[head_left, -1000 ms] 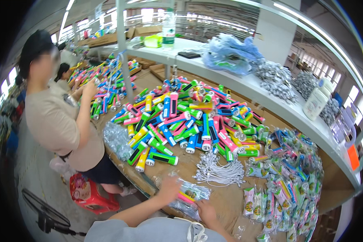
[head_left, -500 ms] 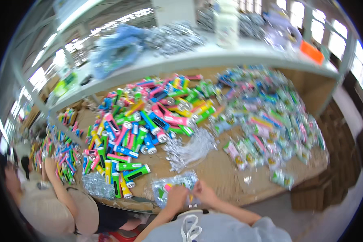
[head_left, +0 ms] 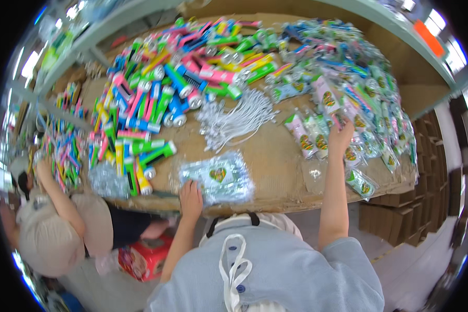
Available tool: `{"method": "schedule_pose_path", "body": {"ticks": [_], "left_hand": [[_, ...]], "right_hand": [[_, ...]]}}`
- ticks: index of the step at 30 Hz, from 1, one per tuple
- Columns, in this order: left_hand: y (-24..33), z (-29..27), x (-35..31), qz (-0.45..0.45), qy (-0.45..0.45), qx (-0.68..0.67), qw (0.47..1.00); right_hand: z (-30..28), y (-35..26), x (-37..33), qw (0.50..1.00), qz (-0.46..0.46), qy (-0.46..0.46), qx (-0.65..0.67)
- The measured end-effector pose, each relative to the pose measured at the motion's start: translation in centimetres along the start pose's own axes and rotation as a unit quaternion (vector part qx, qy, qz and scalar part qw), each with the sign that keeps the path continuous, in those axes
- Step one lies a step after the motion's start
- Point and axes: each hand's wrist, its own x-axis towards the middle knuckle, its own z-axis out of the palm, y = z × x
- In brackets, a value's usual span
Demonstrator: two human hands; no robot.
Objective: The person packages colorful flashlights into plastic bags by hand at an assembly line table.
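My left hand (head_left: 191, 199) lies with its fingers resting at the near-left edge of a stack of clear plastic bags (head_left: 229, 179), which has a printed heart-shaped emblem on top. My right hand (head_left: 341, 138) reaches out to the right, its fingers closed at the lower end of a pink flashlight in a clear bag (head_left: 326, 98). Around that hand lies the heap of bagged flashlights (head_left: 379, 112); some of them hide the fingertips in part. White wrist cords (head_left: 236, 118) lie in a bundle beyond the bag stack.
Loose flashlights in pink, green, blue and yellow (head_left: 156, 104) cover the left of the cardboard-topped table (head_left: 281, 179). Another bundle of clear bags (head_left: 109, 180) sits at the front left. A co-worker (head_left: 52, 229) is at the left. Cardboard boxes (head_left: 395, 221) stand right of the table.
My hands were together over the bag stack and are now apart. The right has swung out to the bagged heap; the left has dropped to the stack's edge. The view has tilted down.
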Motion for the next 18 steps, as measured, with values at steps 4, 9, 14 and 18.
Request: {"method": "schedule_pose_path", "body": {"ticks": [4,9,14,18], "left_hand": [[2.2,-1.0,3.3,0.007,0.032,-0.026,0.999],[2.1,-0.7,7.5,0.047,0.0,-0.027,0.999],[2.4,0.0,8.5,0.018,-0.007,-0.033,0.999],[1.5,0.3,8.7,0.028,-0.006,-0.065,0.997]], "right_hand": [[1.9,-8.3,-8.8,0.905,0.104,-0.386,0.144],[7.4,-15.5,-17.9,0.82,-0.158,-0.475,0.276],[9.3,-18.2,-20.0,0.841,-0.213,-0.458,0.194],[9.3,-19.1,-19.5,0.834,-0.261,-0.462,0.152]]}}
